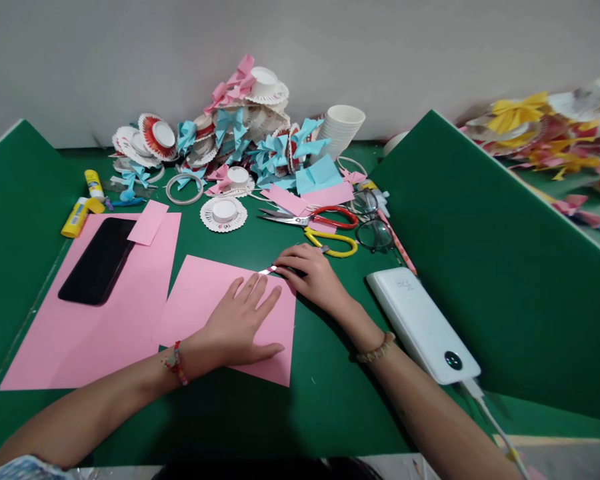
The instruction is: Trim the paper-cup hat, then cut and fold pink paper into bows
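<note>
A sheet of pink paper (193, 290) lies at a slant on the green table in front of me. My left hand (243, 317) rests flat on it, fingers spread, pressing it down. Along the paper's far edge, my right hand (305, 270) is closed in a pinch on a thin shiny strip (269, 270). The strip's near end meets my left fingertips; its far part is hidden by my right fingers, and its kind is unclear. Just beyond my right hand lie yellow-handled scissors (343, 252) and red-handled scissors (335, 217), partly overlapping.
On the left, a black phone (97, 261) lies on a larger pink sheet (50, 347), near glue sticks (75, 217). Behind are paper plate crafts (223, 212), stacked cups (344, 130) and glasses (375, 235). A white power bank (420, 323) sits right, beside a green divider (500, 273).
</note>
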A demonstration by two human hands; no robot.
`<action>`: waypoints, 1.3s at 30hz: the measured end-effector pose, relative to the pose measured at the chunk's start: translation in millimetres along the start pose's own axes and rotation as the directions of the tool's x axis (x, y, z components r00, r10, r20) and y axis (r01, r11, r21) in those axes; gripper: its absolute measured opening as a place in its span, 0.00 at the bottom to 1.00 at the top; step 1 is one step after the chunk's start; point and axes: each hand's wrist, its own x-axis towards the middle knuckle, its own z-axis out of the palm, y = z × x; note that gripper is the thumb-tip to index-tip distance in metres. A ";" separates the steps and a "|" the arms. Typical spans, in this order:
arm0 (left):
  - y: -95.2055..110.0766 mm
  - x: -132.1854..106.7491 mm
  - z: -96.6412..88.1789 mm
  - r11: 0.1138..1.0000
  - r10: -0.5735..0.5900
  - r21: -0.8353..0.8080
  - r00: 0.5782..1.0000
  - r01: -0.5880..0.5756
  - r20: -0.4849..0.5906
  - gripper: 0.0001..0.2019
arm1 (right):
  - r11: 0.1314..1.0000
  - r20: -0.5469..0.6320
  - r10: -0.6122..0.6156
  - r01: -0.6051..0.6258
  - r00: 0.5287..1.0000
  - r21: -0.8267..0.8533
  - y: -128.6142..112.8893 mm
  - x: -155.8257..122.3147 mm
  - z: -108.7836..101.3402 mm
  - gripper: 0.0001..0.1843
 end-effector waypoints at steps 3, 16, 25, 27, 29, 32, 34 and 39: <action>-0.5 -0.2 0.5 1.000 0.007 -0.001 1.000 -0.007 -0.001 0.42 | 1.000 -0.010 0.001 -0.001 1.000 0.005 -0.6 0.0 0.1 0.08; -1.2 -0.6 3.6 1.000 0.020 0.020 0.999 -0.019 -0.028 0.42 | 1.000 -0.065 -0.001 0.001 0.998 0.004 0.6 2.7 11.1 0.10; -1.2 0.5 3.7 1.000 0.018 0.013 1.000 -0.018 -0.023 0.41 | 0.999 -0.033 -0.031 0.032 0.999 0.027 -0.8 15.1 20.3 0.09; -1.4 0.7 3.1 1.000 0.018 0.007 1.000 -0.018 -0.014 0.42 | 0.999 -0.022 -0.038 0.039 0.999 0.033 -1.3 17.0 21.4 0.09; -1.4 0.7 2.3 1.000 0.017 0.001 1.000 -0.017 -0.014 0.41 | 0.998 -0.018 -0.046 0.047 0.999 0.038 -1.5 17.8 21.9 0.09; -0.5 0.2 2.4 1.000 0.007 -0.005 0.999 -0.007 -0.040 0.41 | 0.997 -0.024 -0.069 0.070 0.997 0.041 -1.2 17.4 22.0 0.09; 0.8 -0.6 3.7 0.999 -0.033 0.006 0.997 0.033 -0.064 0.42 | 0.996 -0.029 -0.080 0.082 0.996 0.040 -0.9 16.9 21.9 0.09; 4.3 -2.8 7.1 0.984 -0.154 0.076 0.981 0.164 -0.121 0.47 | 0.997 -0.026 -0.076 0.077 0.997 0.021 -1.1 16.1 21.8 0.09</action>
